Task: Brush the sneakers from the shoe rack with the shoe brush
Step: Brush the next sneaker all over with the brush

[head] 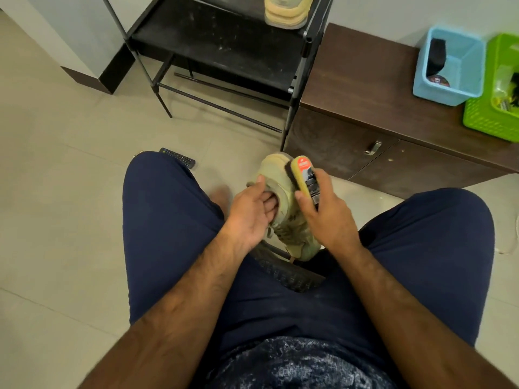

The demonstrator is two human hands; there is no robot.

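- Nearest you are your own lap in dark navy trousers (168, 220) and both bare forearms, reaching forward over the pale tiled floor (70, 192).
- Your left hand (250, 217) grips the olive-tan suede sneaker (289, 231). The fingers are tucked into its opening and the thumb lies along the outside of the collar.
- The sneaker hangs between your knees, heel end far and toe end near, above a dark mesh seat edge (286, 272).
- Your right hand (325, 217) is closed round the yellow-backed shoe brush with black bristles (304, 178). The bristles press against the right side of the sneaker near the heel.
- Progress, as a judgement: you are brushing the first shoe. You cannot tell from here how much of it is clean.
- The matching second sneaker (286, 12) sits on the far black metal shoe rack (224, 43), untouched by either hand, so it is left to do.
- Your bare foot (220, 195) rests on the floor just left of the left hand.
- A black remote control (178, 158) lies on the tiles by your left knee, well clear of the work.
- To the right stands a dark brown wooden cabinet (365, 88), carrying a light blue plastic basket (438, 91) and a green plastic basket (488, 122).
- Nothing blocks your reach to the rack.
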